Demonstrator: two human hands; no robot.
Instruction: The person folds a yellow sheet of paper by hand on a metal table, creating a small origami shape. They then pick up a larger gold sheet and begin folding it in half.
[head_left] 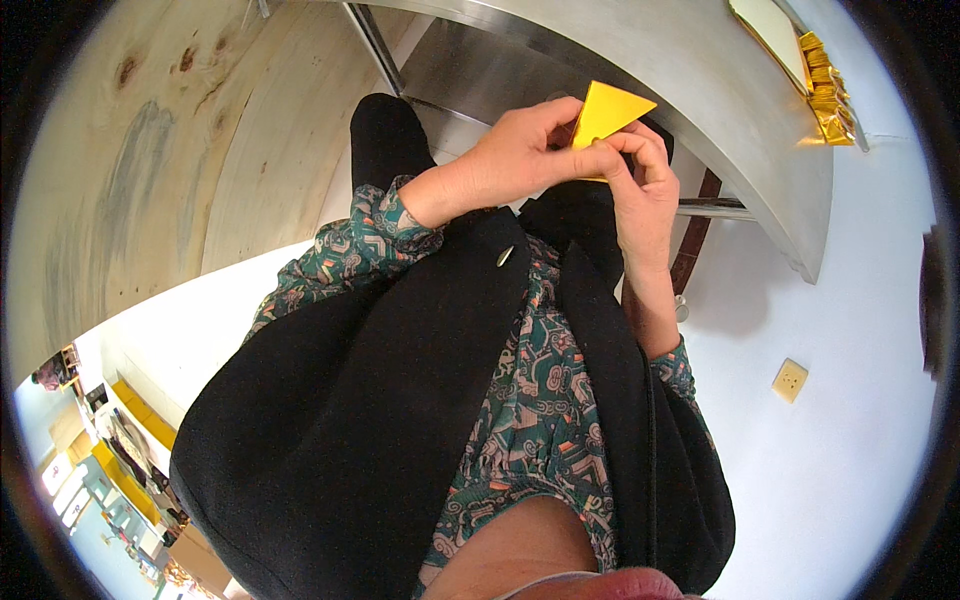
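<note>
Our fingers [600, 158] are pinched together on a folded yellow paper triangle [610, 110], both hands meeting at its lower edge. Our left hand [520, 150] grips the piece from its left side with thumb and fingertips closed on the paper, and our right hand [645, 185] curls in from the right, its fingertips pressed onto the same lower edge. The triangle sticks up just above the fingers, held in the air over our lap and clear of the surface. Just beyond the fingers runs the grey metal surface [700, 70], its rim curving across behind the paper. Farther off, up and to the right of the fingers, a stack of gold foil pieces [828, 95] lies on that surface.
</note>
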